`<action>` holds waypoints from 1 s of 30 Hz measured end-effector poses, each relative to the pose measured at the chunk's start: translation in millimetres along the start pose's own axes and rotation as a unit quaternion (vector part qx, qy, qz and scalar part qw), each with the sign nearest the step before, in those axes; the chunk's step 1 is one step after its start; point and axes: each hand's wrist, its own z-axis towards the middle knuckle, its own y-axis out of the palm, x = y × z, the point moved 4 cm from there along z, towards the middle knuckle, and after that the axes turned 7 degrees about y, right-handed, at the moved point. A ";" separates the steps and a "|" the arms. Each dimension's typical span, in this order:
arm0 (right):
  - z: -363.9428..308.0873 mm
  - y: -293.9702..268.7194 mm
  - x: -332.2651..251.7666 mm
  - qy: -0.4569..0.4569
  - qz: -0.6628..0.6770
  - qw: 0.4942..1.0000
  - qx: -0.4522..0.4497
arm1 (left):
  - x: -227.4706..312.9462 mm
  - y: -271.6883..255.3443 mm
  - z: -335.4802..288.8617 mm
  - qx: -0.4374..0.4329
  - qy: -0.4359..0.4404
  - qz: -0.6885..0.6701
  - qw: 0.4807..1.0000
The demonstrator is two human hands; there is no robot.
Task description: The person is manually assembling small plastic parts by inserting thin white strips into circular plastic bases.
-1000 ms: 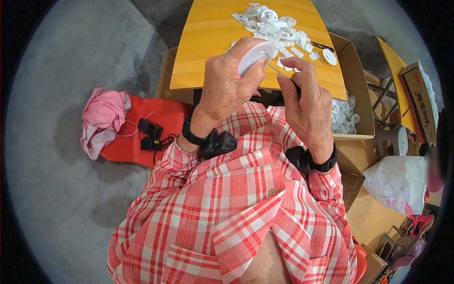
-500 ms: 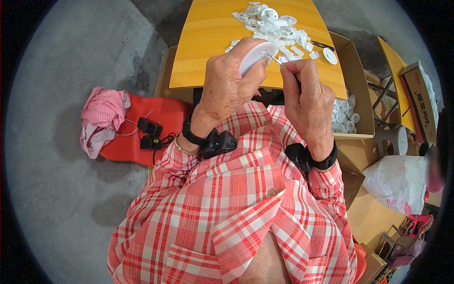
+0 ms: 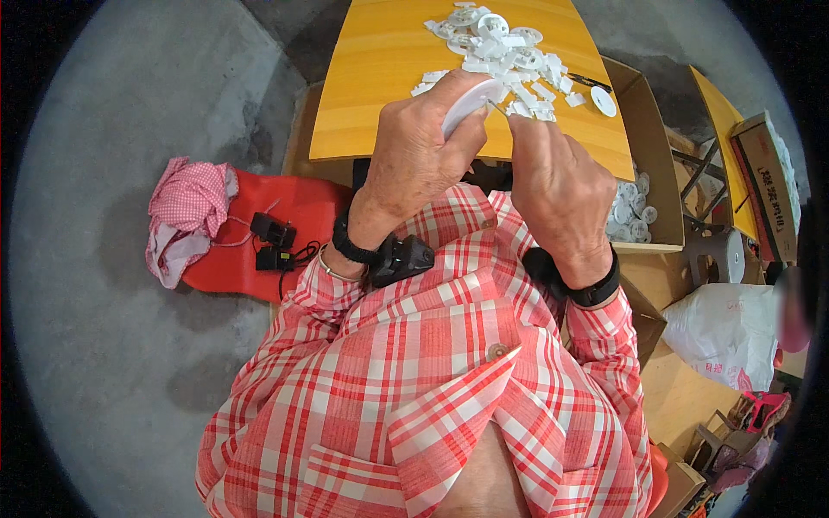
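My left hand (image 3: 416,142) grips a round white plastic disc (image 3: 469,105) by its edge, thumb in front and fingers behind, with the disc tilted up over the table's near edge. From the right, my right hand (image 3: 561,190) is closed around a screwdriver (image 3: 498,109). Only its thin metal shaft shows, its tip at the face of the disc; the handle is hidden in the fist. Beyond both hands, a heap of white plastic parts (image 3: 492,47), discs and small rectangular pieces, covers part of the yellow table (image 3: 371,69).
A loose white disc (image 3: 604,102) and a black pen-like thing (image 3: 589,83) lie on the table's right side. Beside it, a cardboard box (image 3: 661,186) holds white round parts. A red stool (image 3: 233,272) at left carries pink checked cloth (image 3: 194,203) and black devices (image 3: 275,243).
My right hand has rolled over around the screwdriver, its back now turned up and the handle covered. The disc in my left hand has tilted more edge-on.
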 end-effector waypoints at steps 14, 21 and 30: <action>1.9 25.7 29.6 0.337 0.541 0.737 -0.226 | 2.4 2.6 1.4 0.003 0.100 0.132 0.986; -7.2 34.9 32.0 0.455 0.696 0.450 -0.327 | 0.5 5.0 1.3 0.000 0.132 0.141 0.981; -12.9 20.4 50.7 0.373 0.514 0.717 -0.287 | -25.5 7.4 9.3 -0.063 -0.163 -0.285 0.943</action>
